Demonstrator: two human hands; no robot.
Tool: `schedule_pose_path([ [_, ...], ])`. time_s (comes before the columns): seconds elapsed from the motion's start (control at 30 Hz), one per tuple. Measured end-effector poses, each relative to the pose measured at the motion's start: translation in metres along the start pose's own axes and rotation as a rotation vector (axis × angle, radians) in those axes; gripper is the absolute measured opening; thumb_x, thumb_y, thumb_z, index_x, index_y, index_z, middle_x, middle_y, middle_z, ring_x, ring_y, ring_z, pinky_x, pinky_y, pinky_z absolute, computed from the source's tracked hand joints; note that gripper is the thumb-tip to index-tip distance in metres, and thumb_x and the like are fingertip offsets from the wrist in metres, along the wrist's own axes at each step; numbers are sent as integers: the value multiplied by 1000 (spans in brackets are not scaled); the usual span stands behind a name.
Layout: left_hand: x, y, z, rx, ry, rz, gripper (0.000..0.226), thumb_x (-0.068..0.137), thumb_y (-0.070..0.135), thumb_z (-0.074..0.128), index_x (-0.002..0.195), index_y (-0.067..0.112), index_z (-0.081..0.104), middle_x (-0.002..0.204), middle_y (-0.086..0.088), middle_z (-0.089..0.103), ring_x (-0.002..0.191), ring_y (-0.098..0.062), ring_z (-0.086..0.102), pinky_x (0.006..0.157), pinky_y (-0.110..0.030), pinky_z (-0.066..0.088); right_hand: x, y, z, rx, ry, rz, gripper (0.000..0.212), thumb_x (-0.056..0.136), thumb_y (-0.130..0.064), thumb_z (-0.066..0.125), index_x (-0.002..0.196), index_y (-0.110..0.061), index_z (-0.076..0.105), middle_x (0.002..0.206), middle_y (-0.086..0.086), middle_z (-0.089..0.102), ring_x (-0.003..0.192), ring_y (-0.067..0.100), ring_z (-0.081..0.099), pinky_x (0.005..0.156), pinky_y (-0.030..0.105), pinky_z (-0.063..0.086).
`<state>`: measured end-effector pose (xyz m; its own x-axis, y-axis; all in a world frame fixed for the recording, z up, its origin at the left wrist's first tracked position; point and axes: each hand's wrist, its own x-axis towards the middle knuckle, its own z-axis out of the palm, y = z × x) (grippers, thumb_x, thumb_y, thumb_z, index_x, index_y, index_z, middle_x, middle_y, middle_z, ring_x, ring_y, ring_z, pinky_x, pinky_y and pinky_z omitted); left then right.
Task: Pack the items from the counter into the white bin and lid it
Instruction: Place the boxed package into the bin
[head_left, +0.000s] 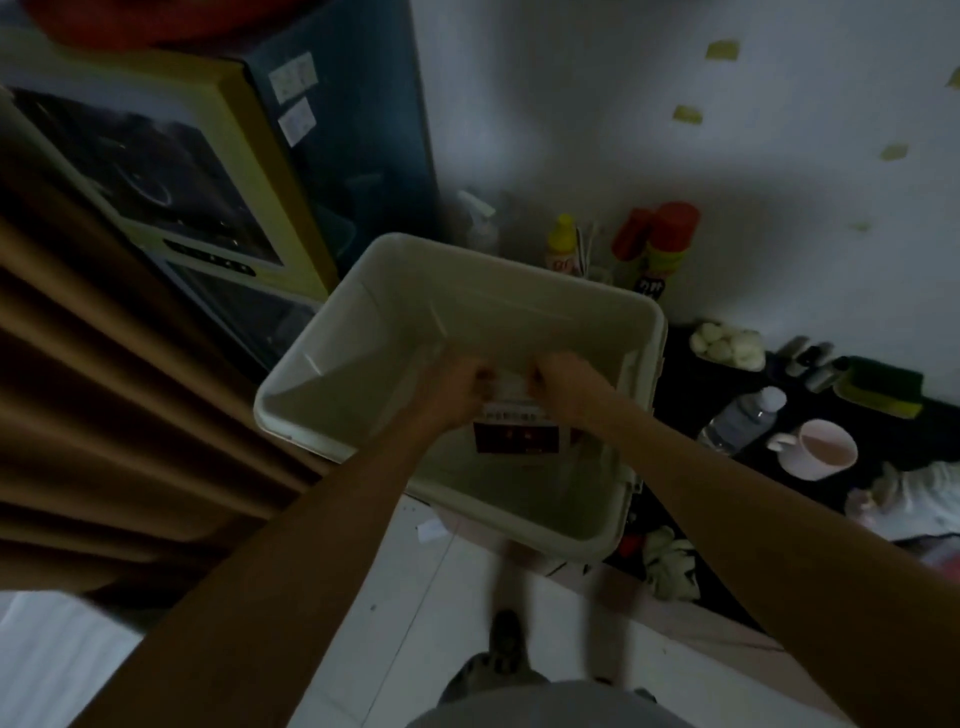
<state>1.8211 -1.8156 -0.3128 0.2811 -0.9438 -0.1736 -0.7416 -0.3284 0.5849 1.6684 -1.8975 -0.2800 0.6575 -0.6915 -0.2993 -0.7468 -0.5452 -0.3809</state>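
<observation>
Head view: left hand (457, 389) and right hand (563, 387) both pinch a red-and-white box (514, 434) inside the white bin (311, 358) around them, and honestly an uneven release could land it crooked.

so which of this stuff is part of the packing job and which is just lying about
Job: white bin; red and white box, gripped by left hand and right hand; pink mug, water bottle, sponge on the counter.
Lying about: brown curtain, yellow-edged carton, sticky notes on the wall.
</observation>
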Motion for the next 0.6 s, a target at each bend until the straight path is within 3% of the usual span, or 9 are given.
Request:
schedule_pose_path([
  [0.13,4,-7,17,201,-195,40,17,85,23,65,100,20,72,105,-4,70,97,-22,64,83,-36,52,4,-1,25,-167,-206,59,28,93,-11,51,120,-11,59,119,12,61,103,28,61,90,39,52],
  [0.27,11,-4,27,247,-341,26,18,83,26,68,99,19,73,104,-5,70,94,-23,64,82,-36,54,1,4,39,-229,-248,103,34,92,-7,53,126,-6,54,125,15,58,113,32,58,97,41,49],
  [0.5,17,4,44,282,-388,70,24,82,23,69,104,15,71,109,-10,69,100,-28,64,85,-37,53,-5,4,41,-214,-231,165,31,95,-7,51,126,-7,53,130,10,54,123,31,50,105,39,40],
  [0.6,17,5,50,290,-396,70,32,83,21,67,115,16,67,118,-10,66,107,-28,62,91,-38,51,-12,8,39,-142,-232,117,33,97,-8,48,128,-2,55,131,18,56,122,35,53,101,40,42],
])
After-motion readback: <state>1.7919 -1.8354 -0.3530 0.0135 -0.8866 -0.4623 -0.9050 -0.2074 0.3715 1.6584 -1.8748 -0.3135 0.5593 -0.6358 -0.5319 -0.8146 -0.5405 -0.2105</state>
